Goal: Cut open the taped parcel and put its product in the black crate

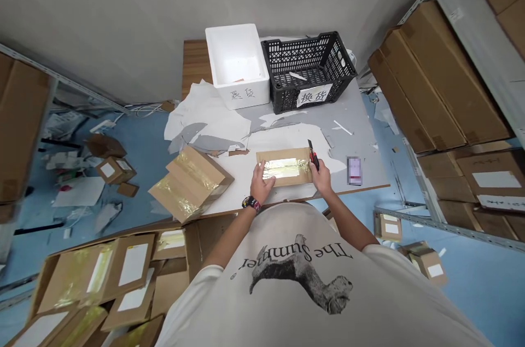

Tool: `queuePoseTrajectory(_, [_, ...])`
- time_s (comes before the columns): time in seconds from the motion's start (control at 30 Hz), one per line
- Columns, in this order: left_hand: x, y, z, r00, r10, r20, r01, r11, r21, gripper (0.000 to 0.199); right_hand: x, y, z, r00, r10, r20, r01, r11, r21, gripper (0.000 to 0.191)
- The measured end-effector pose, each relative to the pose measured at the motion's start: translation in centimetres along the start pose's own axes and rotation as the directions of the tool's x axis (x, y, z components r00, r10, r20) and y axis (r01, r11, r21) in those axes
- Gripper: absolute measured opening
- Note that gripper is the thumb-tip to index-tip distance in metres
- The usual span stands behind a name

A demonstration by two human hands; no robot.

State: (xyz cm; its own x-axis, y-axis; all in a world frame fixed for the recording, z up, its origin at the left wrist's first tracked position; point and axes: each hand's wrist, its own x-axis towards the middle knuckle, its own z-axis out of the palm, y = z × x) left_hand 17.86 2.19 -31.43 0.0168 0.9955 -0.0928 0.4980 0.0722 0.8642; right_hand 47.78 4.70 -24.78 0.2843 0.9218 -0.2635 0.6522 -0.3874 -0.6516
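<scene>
A small brown cardboard box [303, 177] lies on the table in front of me, with shiny clear tape and a white label on its top. My left hand [262, 183] grips its left end, fingers along the far side and thumb over the top. At the right end, my right hand [321, 175] is closed around a red and black utility knife [314, 156], its dark blade pointing away from me. That hand is also against the box's edge. An opened, taped cardboard box [197, 176] sits left of my left hand, overhanging the table's front edge.
At the back stand a white foam box [249, 95] and a black plastic crate [287, 96] with a handwritten label. A phone [354, 171] lies right of my hands. Torn white paper [217, 109] covers much of the table [369, 163]. A large carton [44, 281] of parcels stands lower left; shelves flank both sides.
</scene>
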Motion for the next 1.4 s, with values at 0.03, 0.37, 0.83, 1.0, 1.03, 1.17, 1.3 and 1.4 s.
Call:
queuePoseTrajectory(0.03, [0.0, -0.1, 0.0, 1.0, 0.001, 0.011, -0.001, 1.0, -0.005, 0.089, -0.2, -0.2, 0.1, 1.0, 0.012, -0.02, -0.012, 1.0, -0.025, 0.062])
queuePoseTrajectory(0.37, [0.7, -1.2, 0.7, 0.993, 0.06, 0.104, -0.052, 0.996, -0.076, 0.092, -1.2, -1.9, 0.7, 0.993, 0.037, -0.114, -0.055, 0.985, -0.161, 0.045])
queuePoseTrajectory(0.83, [2.3, 0.4, 0.7, 0.997, 0.054, 0.061, -0.048, 0.994, -0.095, 0.08, 1.6, -2.2, -1.8, 0.998, -0.023, 0.057, 0.035, 0.974, -0.223, 0.054])
queuePoseTrajectory(1.0, [2.2, 1.0, 0.4, 0.998, 0.056, -0.026, -0.055, 0.998, 0.038, 0.078, 1.8, -1.3, -3.6, 0.992, -0.07, 0.1, 0.089, 0.977, -0.195, 0.055])
queuePoseTrajectory(1.03, [2.2, 1.2, 0.2, 0.997, 0.055, -0.051, -0.052, 0.997, 0.059, 0.078, 1.8, -1.5, -3.9, 0.989, -0.101, 0.105, 0.12, 0.975, -0.186, 0.055])
queuePoseTrajectory(1.17, [2.9, 1.2, -0.7, 0.999, 0.019, -0.036, -0.022, 0.995, -0.094, 0.094, 1.9, -3.0, -4.9, 0.925, -0.294, 0.239, 0.335, 0.93, -0.151, 0.054])
queuePoseTrajectory(1.3, [3.7, 0.5, -1.3, 0.991, -0.089, 0.1, 0.117, 0.94, -0.32, 0.112, 2.7, -5.3, -4.4, 0.767, -0.416, 0.489, 0.561, 0.805, -0.195, 0.049])
queuePoseTrajectory(1.4, [3.7, 0.0, -1.0, 0.988, -0.105, 0.109, 0.137, 0.926, -0.352, 0.117, 3.5, -7.2, -3.2, 0.664, -0.438, 0.606, 0.667, 0.713, -0.215, 0.041])
